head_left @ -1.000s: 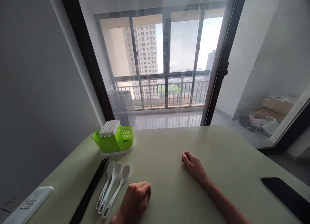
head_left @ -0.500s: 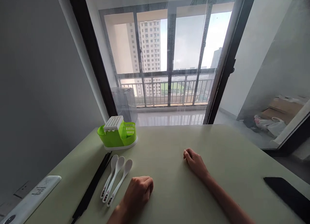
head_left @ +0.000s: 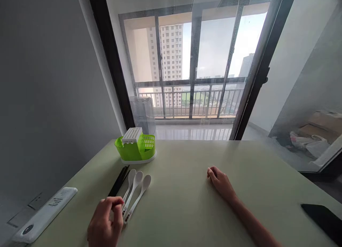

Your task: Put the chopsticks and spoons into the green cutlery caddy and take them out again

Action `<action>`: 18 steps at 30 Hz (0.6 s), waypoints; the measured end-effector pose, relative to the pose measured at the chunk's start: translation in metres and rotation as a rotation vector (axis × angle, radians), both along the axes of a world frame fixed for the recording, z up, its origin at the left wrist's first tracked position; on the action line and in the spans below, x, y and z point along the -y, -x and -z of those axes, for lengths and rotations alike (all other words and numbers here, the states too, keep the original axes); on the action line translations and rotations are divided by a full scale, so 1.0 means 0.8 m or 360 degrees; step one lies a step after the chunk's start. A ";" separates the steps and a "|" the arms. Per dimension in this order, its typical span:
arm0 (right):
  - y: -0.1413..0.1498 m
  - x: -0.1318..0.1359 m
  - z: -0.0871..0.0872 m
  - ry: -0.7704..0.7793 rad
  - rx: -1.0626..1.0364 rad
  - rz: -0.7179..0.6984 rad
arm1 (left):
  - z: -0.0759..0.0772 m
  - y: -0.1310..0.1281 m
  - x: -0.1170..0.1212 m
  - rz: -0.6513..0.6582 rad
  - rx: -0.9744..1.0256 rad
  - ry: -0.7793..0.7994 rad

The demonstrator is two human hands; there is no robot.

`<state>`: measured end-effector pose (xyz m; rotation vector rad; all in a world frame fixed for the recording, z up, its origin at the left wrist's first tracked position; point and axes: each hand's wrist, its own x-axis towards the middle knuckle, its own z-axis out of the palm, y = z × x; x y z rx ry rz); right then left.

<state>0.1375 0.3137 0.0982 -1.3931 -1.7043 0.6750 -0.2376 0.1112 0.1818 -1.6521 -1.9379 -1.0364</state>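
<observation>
My left hand [head_left: 105, 220] is over the handle ends of the white spoons and the bundle of black chopsticks [head_left: 119, 182]. Its thumb and forefinger are apart, with nothing seen between them; whether it touches anything I cannot tell. Three white spoons [head_left: 136, 179] lie side by side, bowls pointing away from me, handle tips partly behind the hand. The lower part of the chopsticks is hidden by the hand. My right hand [head_left: 219, 181] rests on the table, loosely closed, holding nothing visible. A green and white utensil holder [head_left: 135, 149] stands beyond the spoons.
The pale green table [head_left: 181, 204] reaches to a glass door. A white power strip [head_left: 48, 213] lies along its left edge, by the grey wall. A flat black object [head_left: 322, 220] is at the right edge. Boxes and bags [head_left: 315, 140] lie on the floor beyond the glass.
My left hand has moved left, from right of the spoons to over the chopsticks and spoon handles, and its fingers have parted. The right hand stays on the table. The view has turned slightly left.
</observation>
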 end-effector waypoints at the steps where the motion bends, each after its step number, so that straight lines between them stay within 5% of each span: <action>1: 0.000 0.000 0.000 0.0004 0.0001 0.0001 | 0.001 0.017 0.004 -0.0136 -0.0030 -0.0018; 6: 0.000 -0.003 0.003 0.0016 0.0005 0.0015 | 0.025 0.077 0.010 -0.0507 -0.0160 0.0210; 11: 0.000 -0.004 0.005 0.0027 0.0008 0.0003 | 0.041 0.086 0.013 -0.0510 0.0010 0.0359; 18: 0.000 -0.007 0.010 0.0023 0.0009 -0.0002 | 0.034 0.091 0.002 -0.0525 0.0200 0.0626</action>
